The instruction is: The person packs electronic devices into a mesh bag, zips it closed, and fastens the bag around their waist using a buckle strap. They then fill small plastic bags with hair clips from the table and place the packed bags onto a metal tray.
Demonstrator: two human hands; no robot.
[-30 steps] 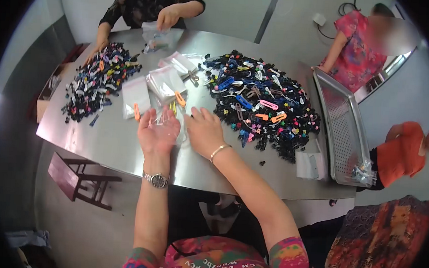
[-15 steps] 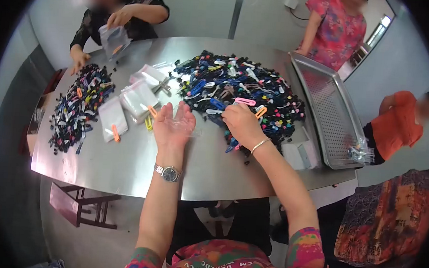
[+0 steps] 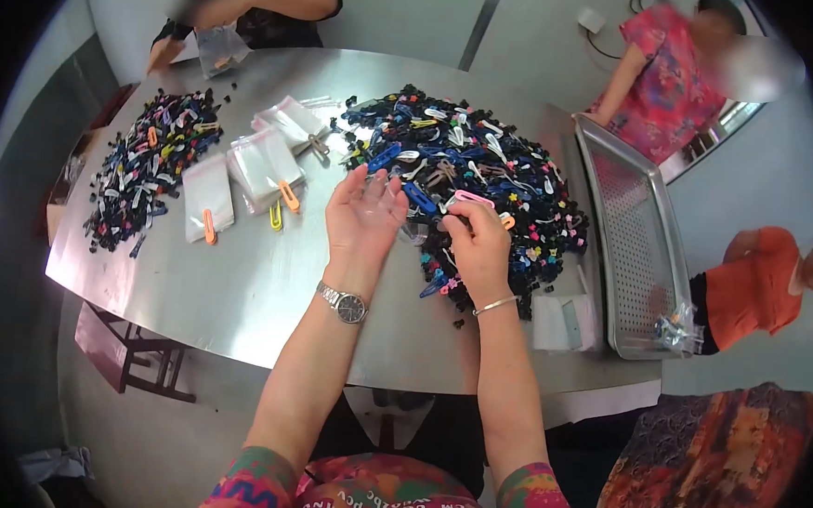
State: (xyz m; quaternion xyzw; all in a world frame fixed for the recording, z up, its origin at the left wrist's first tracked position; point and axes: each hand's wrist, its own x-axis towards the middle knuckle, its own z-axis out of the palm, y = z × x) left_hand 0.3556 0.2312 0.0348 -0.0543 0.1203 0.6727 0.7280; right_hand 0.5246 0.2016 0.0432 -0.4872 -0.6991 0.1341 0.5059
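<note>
My left hand [image 3: 367, 216] is palm up with its fingers apart, left of the large pile of hair clips [image 3: 523, 182]. Clear plastic [image 3: 414, 233] shows beside it, between my hands; whether it touches the palm is unclear. My right hand [image 3: 481, 254] is over the pile's near side, thumb and fingers pinched; what they hold is too small to tell. A pink clip [image 3: 473, 199] lies just beyond those fingers, and a blue clip [image 3: 419, 197] lies between my hands.
Stacks of clear bags [image 3: 265, 166] with clips on them lie left of centre. Further left is a smaller clip pile [image 3: 156, 160], with a person's hand [image 3: 165, 54] behind it. A perforated metal tray [image 3: 633, 232] stands at right. Other people stand beyond the table and at right.
My left hand has shifted right and up, and the clear plastic no longer lies plainly across its palm. My right hand has moved slightly right. The person at back left has raised a hand to the face.
</note>
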